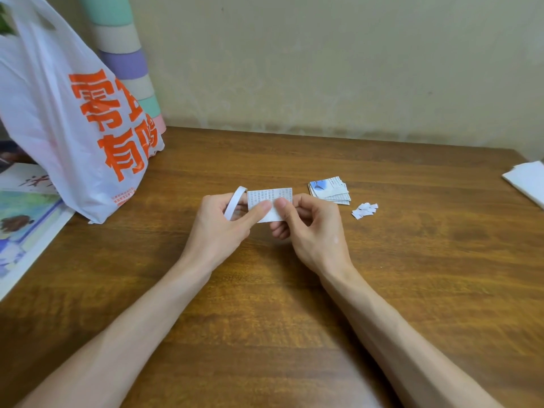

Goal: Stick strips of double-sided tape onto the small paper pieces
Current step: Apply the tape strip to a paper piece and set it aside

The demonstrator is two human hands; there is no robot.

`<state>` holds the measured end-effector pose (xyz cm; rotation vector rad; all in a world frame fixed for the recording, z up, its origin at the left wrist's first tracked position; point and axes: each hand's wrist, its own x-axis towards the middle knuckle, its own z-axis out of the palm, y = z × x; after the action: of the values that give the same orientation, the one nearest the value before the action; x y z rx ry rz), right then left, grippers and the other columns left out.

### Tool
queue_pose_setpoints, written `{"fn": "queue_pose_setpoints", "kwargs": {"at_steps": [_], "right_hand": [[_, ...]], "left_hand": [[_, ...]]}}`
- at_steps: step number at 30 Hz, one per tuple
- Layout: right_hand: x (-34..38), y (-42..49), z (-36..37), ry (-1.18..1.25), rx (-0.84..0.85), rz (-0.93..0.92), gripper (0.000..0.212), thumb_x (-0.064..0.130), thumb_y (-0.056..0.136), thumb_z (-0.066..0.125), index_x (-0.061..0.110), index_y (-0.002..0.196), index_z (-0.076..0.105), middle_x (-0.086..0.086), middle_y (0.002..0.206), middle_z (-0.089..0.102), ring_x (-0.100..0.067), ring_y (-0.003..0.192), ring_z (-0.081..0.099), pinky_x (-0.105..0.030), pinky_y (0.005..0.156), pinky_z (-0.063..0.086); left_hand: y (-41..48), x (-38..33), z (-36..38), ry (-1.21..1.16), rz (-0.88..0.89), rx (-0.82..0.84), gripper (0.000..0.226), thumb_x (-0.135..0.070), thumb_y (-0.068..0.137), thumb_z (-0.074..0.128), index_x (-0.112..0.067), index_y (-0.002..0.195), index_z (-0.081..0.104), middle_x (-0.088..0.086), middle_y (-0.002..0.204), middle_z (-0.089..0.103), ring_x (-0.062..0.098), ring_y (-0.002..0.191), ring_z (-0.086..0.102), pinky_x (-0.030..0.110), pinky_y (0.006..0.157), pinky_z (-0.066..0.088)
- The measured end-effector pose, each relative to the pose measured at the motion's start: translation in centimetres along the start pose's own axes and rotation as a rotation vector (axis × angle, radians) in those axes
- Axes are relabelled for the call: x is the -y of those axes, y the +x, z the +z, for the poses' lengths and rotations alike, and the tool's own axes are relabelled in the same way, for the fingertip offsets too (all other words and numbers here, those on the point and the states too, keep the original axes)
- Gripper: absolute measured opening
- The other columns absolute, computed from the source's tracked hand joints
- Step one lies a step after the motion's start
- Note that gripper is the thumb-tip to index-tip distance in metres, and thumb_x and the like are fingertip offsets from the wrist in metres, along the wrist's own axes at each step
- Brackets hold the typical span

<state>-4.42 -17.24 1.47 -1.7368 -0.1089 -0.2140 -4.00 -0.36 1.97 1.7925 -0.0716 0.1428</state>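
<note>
A small paper piece (269, 198), a rectangle covered in fine printed text, is held just above the middle of the wooden table (265, 304), pinched from both sides. The left hand (226, 222) grasps its left part, the thumb laid flat across the printed face and the fingers behind it. The right hand (309, 228) grasps the right part, its thumb tip pressed on the face close to the left thumb and its fingers curled underneath. A white roll of double-sided tape (234, 201) hangs like a ring round a finger of the left hand, just left of the paper; which finger it sits on cannot be told. Just to the right and a little farther off, a stack of cut paper pieces (329, 189) lies flat on the table, the top one showing blue print beside text. Near its right side sits a little heap of white scraps (364, 210). At the far left stands a white plastic bag (67, 113) with large orange characters, a pastel-striped roll (126, 60) upright behind it against the beige wall (323, 54). Colour-printed sheets (26, 219) lie under the bag at the left edge, and white paper (527, 181) shows at the right edge.
</note>
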Motion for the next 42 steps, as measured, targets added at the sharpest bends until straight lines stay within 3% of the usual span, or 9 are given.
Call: {"fn": "queue_pose_setpoints", "kwargs": {"at_steps": [4,7,12,18,22,29,35,39,42], "right_hand": [[0.0,-0.3,0.6,0.023,0.052,-0.03,0.026,0.018,0.108,0.057,0.008,0.091,0.072,-0.007,0.073,0.075,-0.019,0.065,0.072,-0.029,0.067,0.059],[0.1,-0.3,0.3,0.041,0.051,0.001,0.019,0.025,0.102,0.068,0.01,0.092,0.075,-0.007,0.073,0.076,-0.019,0.065,0.073,-0.034,0.068,0.061],[0.0,-0.1,0.1,-0.016,-0.009,0.03,0.036,0.031,0.098,0.074,-0.001,0.082,0.068,-0.007,0.069,0.075,-0.018,0.064,0.073,-0.045,0.076,0.061],[-0.1,0.1,0.0,0.045,-0.011,0.032,0.032,0.023,0.107,0.059,0.001,0.088,0.071,-0.007,0.07,0.074,-0.01,0.061,0.067,-0.024,0.066,0.055],[-0.2,0.2,0.1,0.078,-0.034,0.066,0.02,0.026,0.1,0.071,0.007,0.094,0.073,-0.006,0.071,0.076,-0.011,0.062,0.068,-0.027,0.068,0.057],[-0.6,1.0,-1.1,-0.002,-0.242,0.06,0.008,0.027,0.097,0.074,0.021,0.091,0.077,0.006,0.08,0.077,-0.006,0.077,0.07,-0.024,0.078,0.055],[-0.9,3.4,-5.7,-0.251,-0.53,0.034,0.012,0.029,0.096,0.071,0.022,0.101,0.078,0.011,0.087,0.077,-0.001,0.086,0.071,-0.024,0.081,0.054],[-2.3,4.7,-6.9,-0.427,-0.533,0.082,0.019,0.033,0.095,0.071,0.02,0.109,0.074,0.01,0.09,0.076,-0.012,0.093,0.071,-0.028,0.08,0.047],[-2.9,4.9,-6.7,-0.664,-0.521,0.027,0.028,0.037,0.095,0.071,0.02,0.118,0.069,0.008,0.092,0.063,-0.022,0.101,0.061,-0.036,0.082,0.045]], "left_hand": [[0.2,0.0,-0.2,0.015,0.0,-0.054,0.024,-0.038,0.095,0.075,-0.016,0.084,0.079,-0.009,0.055,0.059,0.006,0.047,0.048,0.02,0.047,0.037],[0.2,-0.2,-0.2,0.047,0.007,-0.06,0.028,-0.039,0.096,0.073,-0.013,0.086,0.078,-0.009,0.052,0.058,0.005,0.045,0.048,0.018,0.045,0.036],[0.1,0.2,0.1,0.095,0.039,0.002,0.044,-0.034,0.101,0.067,0.003,0.078,0.065,-0.006,0.048,0.046,0.01,0.044,0.039,0.027,0.046,0.032],[0.1,0.2,0.0,0.05,0.042,0.004,0.016,-0.026,0.1,0.071,-0.013,0.096,0.079,-0.012,0.052,0.056,0.004,0.045,0.044,0.017,0.047,0.035],[0.3,0.0,-0.2,0.033,0.027,-0.081,0.017,-0.028,0.095,0.076,-0.015,0.103,0.082,-0.007,0.069,0.073,0.003,0.05,0.055,0.017,0.05,0.042],[0.1,-0.5,0.1,0.035,-0.013,-0.039,0.021,-0.037,0.099,0.068,-0.019,0.098,0.079,-0.011,0.07,0.071,0.001,0.051,0.056,0.013,0.052,0.043],[-0.1,-0.7,0.2,0.015,-0.007,0.054,0.047,-0.048,0.109,0.045,-0.011,0.095,0.07,0.003,0.068,0.059,0.006,0.047,0.046,0.019,0.047,0.04],[-0.1,-0.4,0.2,0.012,-0.008,0.11,0.038,-0.038,0.102,0.031,-0.012,0.087,0.055,-0.006,0.059,0.048,0.006,0.051,0.036,0.019,0.045,0.029],[-0.2,-0.6,0.3,0.031,0.026,0.194,0.036,-0.025,0.115,0.03,-0.012,0.092,0.054,-0.005,0.064,0.045,0.008,0.057,0.037,0.019,0.048,0.032]]}}
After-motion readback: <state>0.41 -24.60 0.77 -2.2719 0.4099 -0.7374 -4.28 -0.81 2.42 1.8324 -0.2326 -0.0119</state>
